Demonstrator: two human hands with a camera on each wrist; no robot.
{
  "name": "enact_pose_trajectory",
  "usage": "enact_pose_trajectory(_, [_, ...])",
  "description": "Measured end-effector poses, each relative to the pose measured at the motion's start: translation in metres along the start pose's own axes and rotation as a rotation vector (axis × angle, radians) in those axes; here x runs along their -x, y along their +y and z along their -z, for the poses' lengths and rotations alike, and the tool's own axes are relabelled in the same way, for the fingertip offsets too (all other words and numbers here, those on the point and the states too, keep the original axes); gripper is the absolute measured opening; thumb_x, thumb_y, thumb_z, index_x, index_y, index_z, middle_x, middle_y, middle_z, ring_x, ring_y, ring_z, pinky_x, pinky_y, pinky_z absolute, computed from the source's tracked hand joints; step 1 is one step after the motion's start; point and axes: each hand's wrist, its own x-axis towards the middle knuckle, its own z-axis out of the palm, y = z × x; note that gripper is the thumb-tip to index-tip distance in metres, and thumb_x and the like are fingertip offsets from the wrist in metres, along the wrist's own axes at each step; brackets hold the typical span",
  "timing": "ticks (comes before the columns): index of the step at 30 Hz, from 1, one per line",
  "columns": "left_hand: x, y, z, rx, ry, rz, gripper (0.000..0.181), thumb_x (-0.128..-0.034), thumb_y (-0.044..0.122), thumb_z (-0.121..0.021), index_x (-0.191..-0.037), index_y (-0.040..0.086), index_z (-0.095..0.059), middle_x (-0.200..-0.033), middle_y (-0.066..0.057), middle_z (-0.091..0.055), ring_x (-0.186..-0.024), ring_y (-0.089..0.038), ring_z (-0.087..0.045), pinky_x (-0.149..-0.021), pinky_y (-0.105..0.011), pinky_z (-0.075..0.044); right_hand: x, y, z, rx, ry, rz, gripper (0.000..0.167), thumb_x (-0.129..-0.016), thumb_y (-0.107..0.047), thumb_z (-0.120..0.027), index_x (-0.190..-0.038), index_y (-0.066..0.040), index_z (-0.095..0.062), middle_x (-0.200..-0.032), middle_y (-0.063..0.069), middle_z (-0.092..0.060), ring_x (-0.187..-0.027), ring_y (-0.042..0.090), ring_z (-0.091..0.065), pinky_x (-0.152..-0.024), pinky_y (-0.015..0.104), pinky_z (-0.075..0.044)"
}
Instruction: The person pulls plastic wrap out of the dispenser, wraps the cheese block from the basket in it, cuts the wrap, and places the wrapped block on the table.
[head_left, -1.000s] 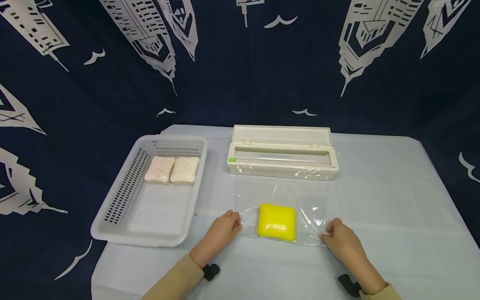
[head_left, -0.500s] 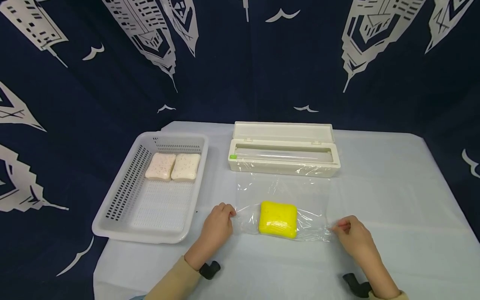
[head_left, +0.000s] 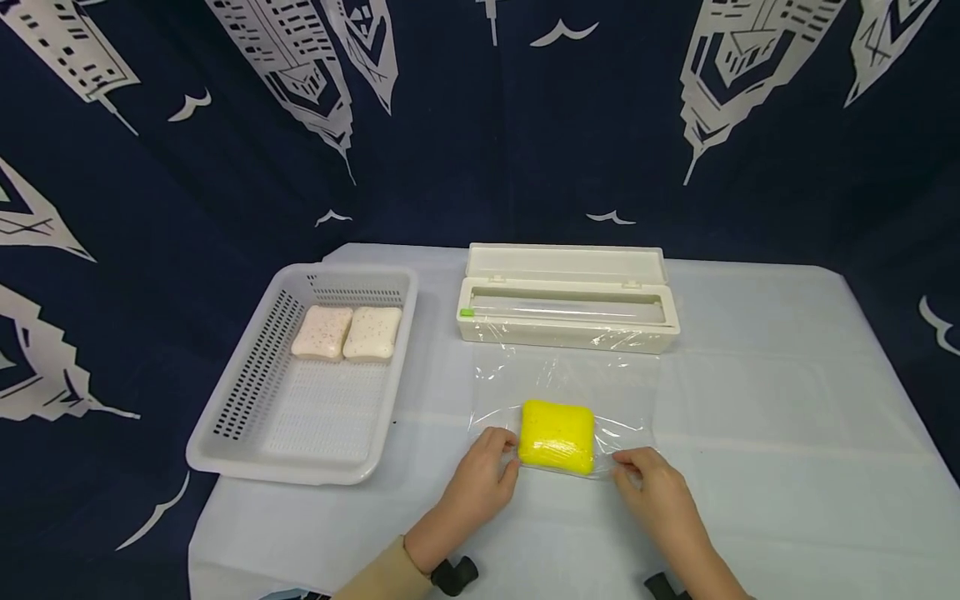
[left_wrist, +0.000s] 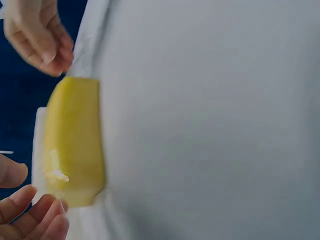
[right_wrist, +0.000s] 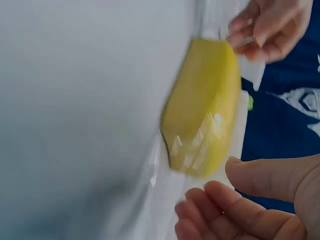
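Loosely held, thumb parted from lightly bent fingers, on both the left hand (head_left: 480, 477) and the right hand (head_left: 662, 496), as seen from each wrist; not clasped round anything. With the left, reaching in just beside the left side of a rounded yellow block (head_left: 557, 437); with the right, near its right side, fingertips close to a sheet of clear film (head_left: 562, 375). Fingertip contact with the film: cannot tell. Between the hands, the yellow block, lying flat at the near edge of the film, with bright glints across its front. Extent of film over the top: unclear. Beyond, a long cream dispenser (head_left: 562, 337) with raised lid (head_left: 565, 262), a transparent roll inside, a green tab (head_left: 467, 312) at the left end and film stretching from the front towards the block. Off to the left, a white perforated basket (head_left: 307, 421), with a pinkish speckled block (head_left: 321, 333) and a cream speckled block (head_left: 372, 333) side by side towards the far end. Underneath, a white tablecloth (head_left: 787, 400); behind, a dark blue curtain (head_left: 525, 150) printed with pale buildings and birds. Above the left wrist, a tan sleeve (head_left: 382, 575).
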Motion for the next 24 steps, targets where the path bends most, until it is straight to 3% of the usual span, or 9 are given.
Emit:
enact_pose_trajectory(5, [-0.001, -0.003, -0.013, -0.007, 0.004, 0.010, 0.028, -0.0908, 0.008, -0.068, -0.116, 0.002, -0.056, -0.110, -0.008, -0.059, -0.101, -0.018, -0.060, -0.087, -0.028, -0.054, 0.002, -0.003, -0.019, 0.062, 0.032, 0.045, 0.027, -0.085, -0.013, -0.075, -0.107, 0.002, -0.070, -0.109, 0.018, -0.069, -0.105, 0.039, -0.062, -0.092, 0.055, -0.050])
enact_pose_trajectory(9, [-0.003, -0.007, -0.016, -0.005, 0.003, 0.020, 0.030, -0.0900, 0.009, -0.070, -0.116, 0.002, -0.056, -0.108, -0.007, -0.060, -0.100, -0.018, -0.060, -0.088, -0.030, -0.054, 0.003, 0.000, -0.028, 0.072, 0.095, 0.091, 0.026, -0.081, -0.012, -0.079, -0.101, 0.002, -0.073, -0.101, 0.016, -0.070, -0.095, 0.036, -0.062, -0.084, 0.051, -0.051])
enact_pose_trajectory(16, [-0.005, -0.009, -0.018, 0.012, 0.003, 0.023, 0.031, -0.0876, 0.006, -0.072, -0.114, 0.003, -0.056, -0.105, -0.007, -0.063, -0.098, -0.018, -0.061, -0.087, -0.030, -0.054, 0.001, -0.005, -0.033, 0.070, 0.110, 0.131, 0.025, -0.080, -0.015, -0.081, -0.097, 0.003, -0.075, -0.090, 0.011, -0.067, -0.085, 0.027, -0.058, -0.074, 0.042, -0.049])
enact_pose_trajectory(24, [-0.009, -0.008, -0.020, 0.038, 0.010, 0.039, 0.033, -0.0858, 0.004, -0.074, -0.112, 0.004, -0.054, -0.104, -0.007, -0.063, -0.096, -0.017, -0.062, -0.085, -0.028, -0.055, 0.000, -0.007, -0.034, 0.056, 0.118, 0.108, 0.023, -0.080, -0.013, -0.081, -0.096, 0.003, -0.076, -0.089, 0.009, -0.064, -0.086, 0.026, -0.055, -0.074, 0.040, -0.042])
